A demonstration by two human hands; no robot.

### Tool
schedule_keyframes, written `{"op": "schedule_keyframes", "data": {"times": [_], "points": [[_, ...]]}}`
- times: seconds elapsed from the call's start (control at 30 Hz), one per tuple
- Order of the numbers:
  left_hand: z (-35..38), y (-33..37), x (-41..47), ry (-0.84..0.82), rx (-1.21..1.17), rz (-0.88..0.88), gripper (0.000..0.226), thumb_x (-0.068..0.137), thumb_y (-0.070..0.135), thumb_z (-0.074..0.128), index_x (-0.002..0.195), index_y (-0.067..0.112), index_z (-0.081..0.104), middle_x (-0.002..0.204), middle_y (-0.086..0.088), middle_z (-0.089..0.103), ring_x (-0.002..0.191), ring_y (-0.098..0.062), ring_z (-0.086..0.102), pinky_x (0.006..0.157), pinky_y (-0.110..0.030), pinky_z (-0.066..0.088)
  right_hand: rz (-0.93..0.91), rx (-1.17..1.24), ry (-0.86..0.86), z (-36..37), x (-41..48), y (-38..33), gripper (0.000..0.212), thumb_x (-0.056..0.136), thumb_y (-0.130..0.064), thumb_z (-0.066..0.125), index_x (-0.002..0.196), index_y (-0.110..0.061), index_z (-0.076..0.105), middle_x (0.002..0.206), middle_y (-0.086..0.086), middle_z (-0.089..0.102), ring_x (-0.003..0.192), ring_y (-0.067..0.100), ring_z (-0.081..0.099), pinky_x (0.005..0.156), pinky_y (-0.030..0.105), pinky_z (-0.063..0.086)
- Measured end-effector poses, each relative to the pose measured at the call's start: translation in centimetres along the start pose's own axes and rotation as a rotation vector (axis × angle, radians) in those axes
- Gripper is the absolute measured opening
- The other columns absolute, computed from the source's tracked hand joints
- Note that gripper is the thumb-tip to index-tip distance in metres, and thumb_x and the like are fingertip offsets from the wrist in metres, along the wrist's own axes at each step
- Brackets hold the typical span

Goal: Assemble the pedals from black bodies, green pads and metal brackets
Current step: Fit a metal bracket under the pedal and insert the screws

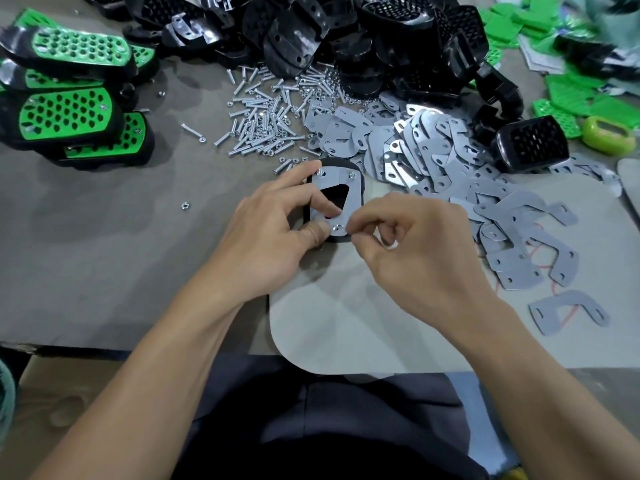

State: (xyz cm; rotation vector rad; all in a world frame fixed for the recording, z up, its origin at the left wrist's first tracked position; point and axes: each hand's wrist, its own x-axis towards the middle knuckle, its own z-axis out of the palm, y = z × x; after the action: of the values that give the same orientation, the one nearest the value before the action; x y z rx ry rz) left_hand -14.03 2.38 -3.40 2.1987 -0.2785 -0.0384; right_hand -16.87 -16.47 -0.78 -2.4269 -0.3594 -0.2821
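A black pedal body (360, 188) lies underside up at the table's middle, with a grey metal bracket (349, 192) laid on it and screw ends showing at its far corners. My left hand (277, 233) grips the pedal from the left, index finger along the top edge, another finger in the bracket's opening, thumb at the near end. My right hand (408, 237) pinches something small at the bracket's near hole (336, 227); the small part is hidden by the fingertips.
Finished pedals with green pads (76, 95) are stacked at the far left. A heap of screws and nuts (266, 123) lies behind the work. Black bodies (374, 39) pile at the back, loose grey brackets (450, 161) spread right, green pads (581, 91) far right.
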Motion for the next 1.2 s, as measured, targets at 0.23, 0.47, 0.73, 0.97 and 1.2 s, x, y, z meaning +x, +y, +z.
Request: {"op": "schedule_keyframes", "data": {"times": [0.23,0.47,0.73,0.97,1.2], "points": [[-0.3,-0.1,0.9,0.031,-0.071,-0.057,0.022,0.066,0.036,0.072,0.072,0.057,0.072,0.130,0.039,0.051,0.125,0.001,0.053,0.111,-0.030,0.038,0.004,-0.157,-0.117,2.2,-1.7,-1.2,0.013,0.087,-0.024,0.068,0.075,-0.020,0.070,0.069,-0.005,0.060,0.067,0.021,0.055,0.064,0.036,0.042],[-1.0,-0.5,1.9,0.007,-0.085,0.006,0.043,0.077,0.008,0.087,0.080,0.049,0.074,0.138,0.019,0.058,0.134,-0.003,0.047,0.114,-0.023,0.030,-0.031,-0.236,-0.071,4.1,-1.3,-3.0,0.019,0.093,-0.019,0.066,0.075,-0.013,0.066,0.072,0.005,0.061,0.068,0.031,0.060,0.058,0.038,0.041],[-1.1,-0.9,2.2,-0.007,-0.136,0.017,0.043,0.078,0.003,0.085,0.082,0.044,0.075,0.138,0.018,0.059,0.131,0.003,0.047,0.114,-0.020,0.030,0.016,-0.368,0.044,5.0,-0.9,-3.5,0.018,0.085,-0.019,0.074,0.068,-0.016,0.069,0.061,0.001,0.061,0.051,0.028,0.059,0.051,0.026,0.025],[-1.0,-0.7,2.0,0.003,-0.166,-0.002,0.049,0.074,0.006,0.088,0.078,0.054,0.076,0.140,0.020,0.059,0.136,-0.001,0.047,0.120,-0.034,0.030,0.028,-0.383,-0.018,3.1,-1.0,-1.9,0.030,0.085,-0.026,0.070,0.060,-0.019,0.056,0.058,0.001,0.056,0.054,0.031,0.054,0.055,0.031,0.038],[-0.3,-0.3,1.5,0.029,0.017,-0.011,0.026,0.066,0.042,0.069,0.069,0.068,0.066,0.128,0.047,0.045,0.119,-0.002,0.044,0.106,-0.032,0.032,-0.024,-0.244,-0.163,-0.1,-2.1,0.9,0.014,0.083,-0.023,0.076,0.070,-0.020,0.072,0.064,-0.008,0.059,0.060,0.015,0.052,0.060,0.032,0.047]]}}
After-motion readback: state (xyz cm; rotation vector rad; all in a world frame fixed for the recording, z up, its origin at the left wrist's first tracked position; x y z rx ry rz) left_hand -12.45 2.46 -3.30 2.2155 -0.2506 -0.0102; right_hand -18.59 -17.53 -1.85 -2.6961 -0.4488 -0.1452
